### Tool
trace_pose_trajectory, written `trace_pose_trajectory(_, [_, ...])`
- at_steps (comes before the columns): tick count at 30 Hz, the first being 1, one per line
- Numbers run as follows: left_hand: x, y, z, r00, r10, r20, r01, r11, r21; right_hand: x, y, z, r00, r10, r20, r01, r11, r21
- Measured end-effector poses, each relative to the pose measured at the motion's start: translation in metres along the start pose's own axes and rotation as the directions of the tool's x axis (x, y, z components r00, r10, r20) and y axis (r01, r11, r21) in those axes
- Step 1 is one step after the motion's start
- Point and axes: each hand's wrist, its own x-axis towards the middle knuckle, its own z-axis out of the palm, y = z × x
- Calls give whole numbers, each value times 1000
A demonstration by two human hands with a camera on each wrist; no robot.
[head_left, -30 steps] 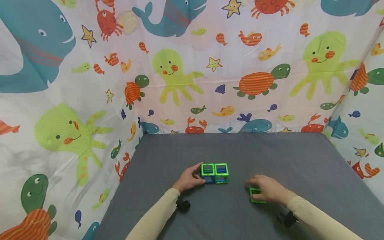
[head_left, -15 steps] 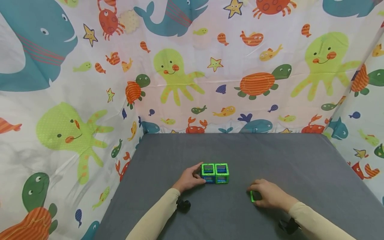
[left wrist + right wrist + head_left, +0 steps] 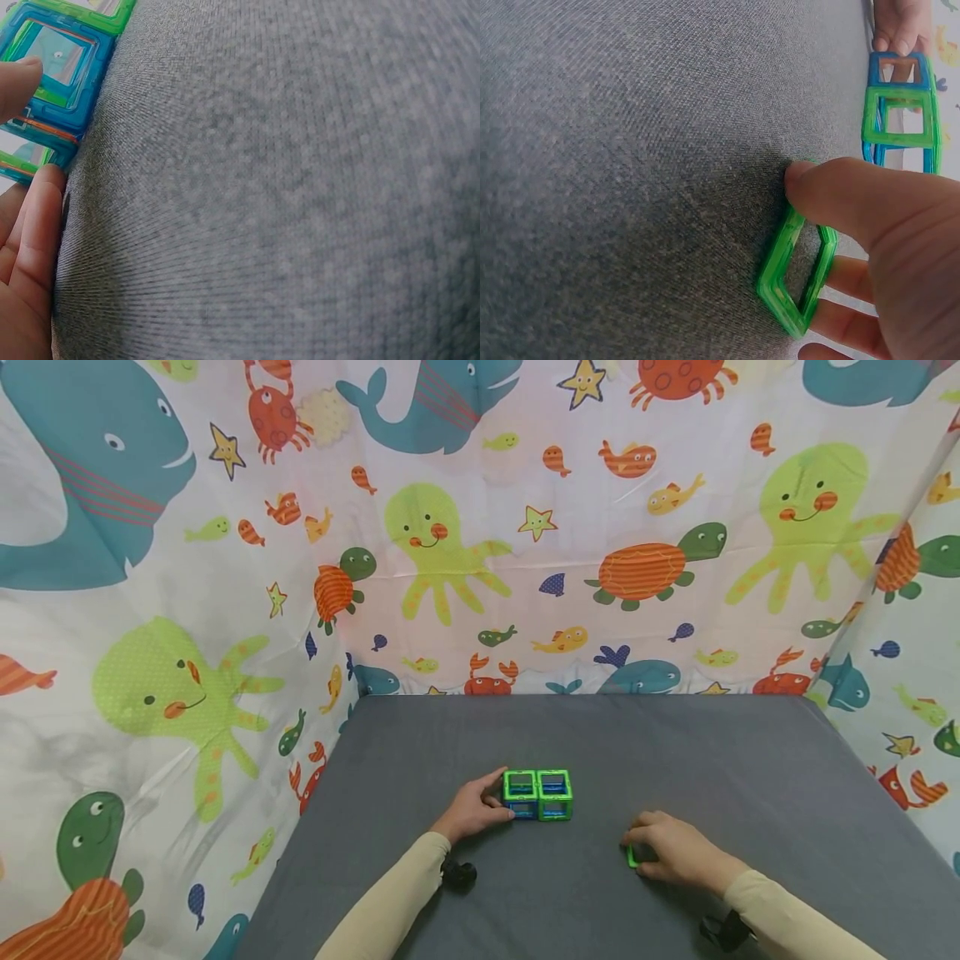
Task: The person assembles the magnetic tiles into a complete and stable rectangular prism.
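My left hand [image 3: 471, 810] grips the left end of a small box built from green and blue magnetic tiles [image 3: 537, 787], thumb at the front and fingers behind. The left wrist view shows its thumb on a blue square tile [image 3: 88, 82], with fingertips at the far lower edge. To the right, my right hand [image 3: 678, 852] pinches a loose green square magnetic tile [image 3: 780, 251] between thumb and fingers. That tile is tilted up, and the hand hides most of it in the head view. A stretch of grey cloth separates the two.
Grey cloth [image 3: 570, 893] covers the table. A white curtain with sea animals [image 3: 480, 527] stands along the back and both sides. Each wrist carries a small black camera [image 3: 459, 875].
My right hand has shifted slightly down and to the right, turning the green tile from showing its face to nearly edge-on. The left hand and the tile box stay put.
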Motion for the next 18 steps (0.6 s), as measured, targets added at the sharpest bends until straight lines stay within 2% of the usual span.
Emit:
trace_pose_trajectory(9, [0,0,-1,1000,-11,-1,11,1000,-5,5,0,-1,1000,-2,-29,2,1000,13])
trace_pose_trajectory(18, [1,0,-1,1000,-15,2,15,1000,-10,15,3,-1,997,14,-80,-9,997,73])
